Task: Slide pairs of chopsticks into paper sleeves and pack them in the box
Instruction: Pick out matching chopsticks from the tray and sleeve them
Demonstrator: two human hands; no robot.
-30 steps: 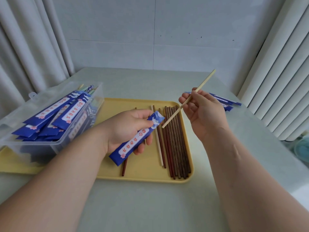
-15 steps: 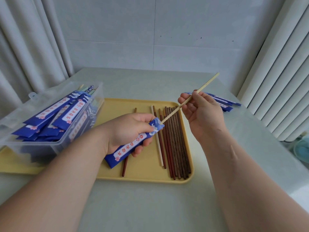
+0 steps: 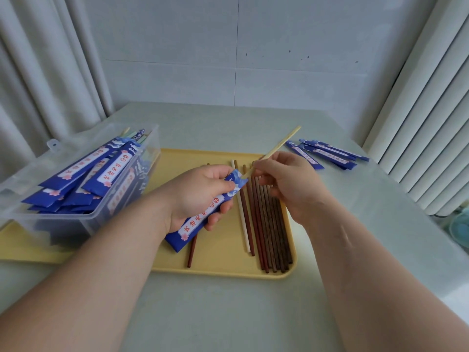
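Head view: left hand [image 3: 200, 196] grips a blue paper sleeve [image 3: 203, 214] around its middle, fingers curled under it and thumb on top. The sleeve's long axis runs on a slant from its closed end, low and near the person, up and away to the right, where its open mouth points at the right hand [image 3: 291, 184]. That hand pinches a pale chopstick [image 3: 281, 143] between thumb and fingertips. The stick follows the same slanted line as the sleeve, its lower tip at the sleeve's mouth and its far end aimed up and right, above the bench [image 3: 228, 313]. How far the tip sits inside cannot be told.

Both hands hover close together over a yellow tray [image 3: 223, 265]. On it lie dark brown chopsticks [image 3: 269, 224] side by side, pointing away from the person, with a white chopstick [image 3: 242, 222] beside them. A clear box [image 3: 83, 219] at the left holds filled sleeves lying slanted. Empty sleeves [image 3: 327, 153] rest on the bench at the far right.
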